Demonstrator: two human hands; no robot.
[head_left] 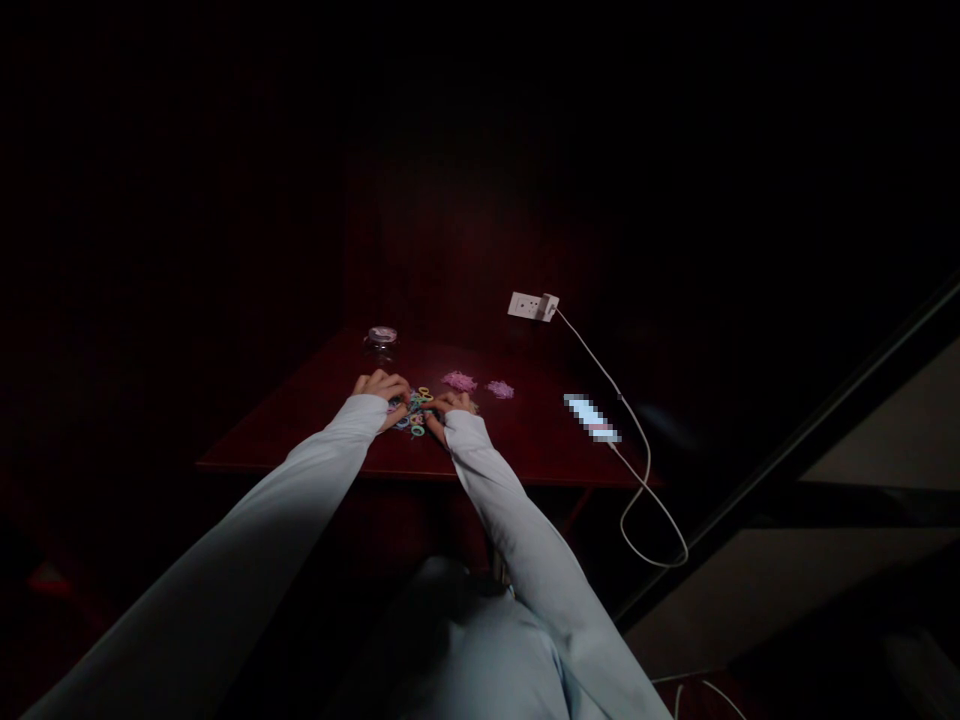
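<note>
A pile of small rings in blue, green, yellow and other colours, which look like hair ties [418, 431], lies near the front edge of the dark red table [300, 440]. My left hand [381, 387] reaches in from its left side, with the fingers curved over it and the thumb apart. From the right, my right hand [452, 404] touches the pile, its index finger and thumb apart. No held piece can be made out in either hand. Just behind lie a heap of pink bands [459, 382] and a smaller heap of lilac bands [500, 389].
Toward the back left stands a clear jar [382, 345] with a lid. A blurred-out lit phone [592, 418] rests at the right, joined by a white cable [646, 450] to a charger in the wall socket [531, 306]. The cable loops beyond the table edge. Surroundings are dark.
</note>
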